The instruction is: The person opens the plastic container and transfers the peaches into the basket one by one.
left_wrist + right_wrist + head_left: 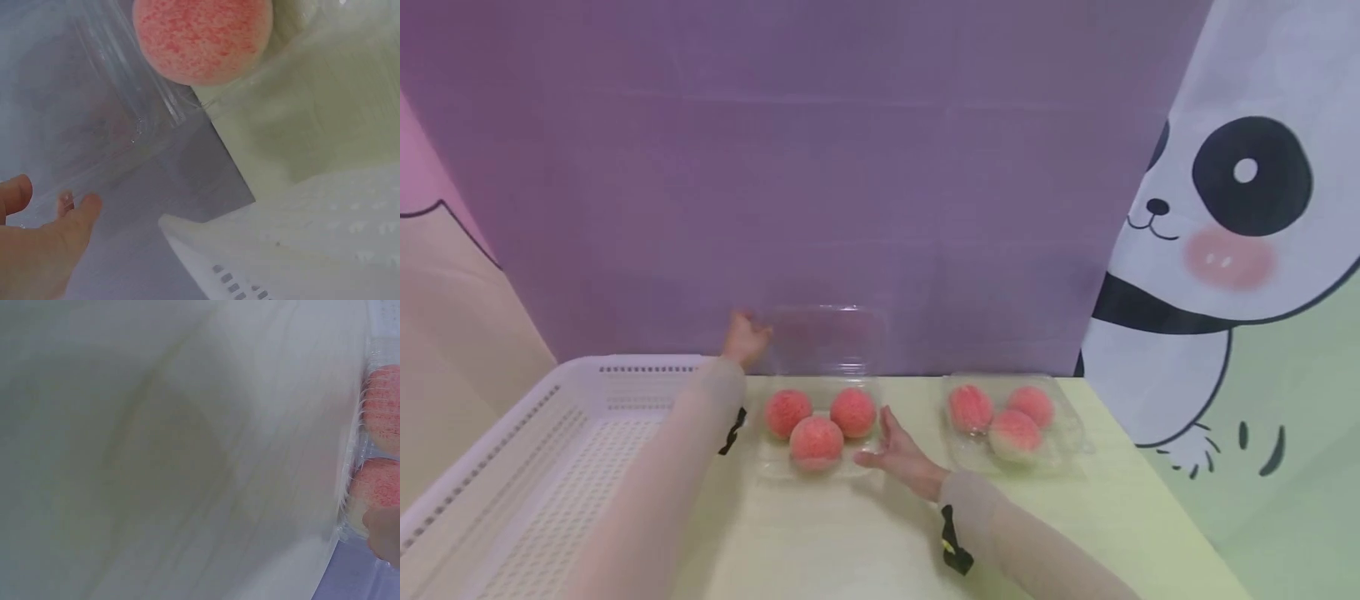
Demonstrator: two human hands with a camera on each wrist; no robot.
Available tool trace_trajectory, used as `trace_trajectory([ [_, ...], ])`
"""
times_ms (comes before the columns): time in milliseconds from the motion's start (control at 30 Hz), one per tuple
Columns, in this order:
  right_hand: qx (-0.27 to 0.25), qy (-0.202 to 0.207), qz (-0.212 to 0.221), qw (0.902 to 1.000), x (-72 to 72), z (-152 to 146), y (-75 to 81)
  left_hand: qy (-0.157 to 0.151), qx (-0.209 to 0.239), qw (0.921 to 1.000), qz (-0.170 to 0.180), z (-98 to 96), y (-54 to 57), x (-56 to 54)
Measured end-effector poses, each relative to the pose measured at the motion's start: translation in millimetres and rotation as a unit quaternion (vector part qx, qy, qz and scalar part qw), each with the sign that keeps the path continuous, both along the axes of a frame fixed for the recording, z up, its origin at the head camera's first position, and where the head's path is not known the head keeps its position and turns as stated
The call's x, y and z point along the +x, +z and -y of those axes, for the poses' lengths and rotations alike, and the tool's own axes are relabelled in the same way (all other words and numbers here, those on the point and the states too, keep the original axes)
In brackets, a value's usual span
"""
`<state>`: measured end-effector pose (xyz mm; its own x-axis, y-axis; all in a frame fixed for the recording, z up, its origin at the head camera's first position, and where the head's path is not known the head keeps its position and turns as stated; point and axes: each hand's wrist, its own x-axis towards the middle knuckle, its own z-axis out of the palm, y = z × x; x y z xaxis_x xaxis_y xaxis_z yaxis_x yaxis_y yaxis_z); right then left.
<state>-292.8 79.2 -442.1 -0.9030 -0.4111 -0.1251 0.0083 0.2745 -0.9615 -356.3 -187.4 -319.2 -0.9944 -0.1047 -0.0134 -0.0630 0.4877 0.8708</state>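
A clear plastic clamshell box (775, 467) sits mid-table with three round, pink-and-white peach-like fruits (817, 443) in it. Its see-through lid (829, 337) stands raised at the back against the purple backdrop. My left hand (747, 340) is at the lid's left edge. In the left wrist view, its fingers (78, 219) overlap the lid's clear rim, one fingertip showing through the plastic. With thumb and fingers spread, my right hand (904, 454) rests at the box's right side. Only part of that hand (384, 532) enters the right wrist view, beside a fruit (378, 487).
To the right lies a second clear box (1063, 450) with three similar fruits (1015, 433). A white perforated basket (576, 379) stands at the left, partly behind my left arm. The pale yellow table (820, 542) ends at the purple backdrop (850, 167).
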Motion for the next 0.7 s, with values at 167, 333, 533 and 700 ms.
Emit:
trace_trajectory([
  [167,-0.004,-0.001,0.004,1.0000,0.2,-0.1,0.0,-0.034,-0.042,0.9982,0.026,-2.4,-5.8,0.7],
  [333,-0.016,-0.002,0.004,0.9999,0.6,2.3,1.7,-0.066,-0.051,0.9942,0.068,1.9,-10.9,1.0],
  [533,-0.014,0.004,0.003,0.9999,0.3,0.9,3.0,-0.080,-0.041,0.9903,0.107,5.7,-19.6,-0.1],
  [700,-0.018,0.010,0.008,0.9998,0.6,-2.2,2.9,-0.074,-0.046,0.9905,0.107,4.4,-30.8,-2.3],
])
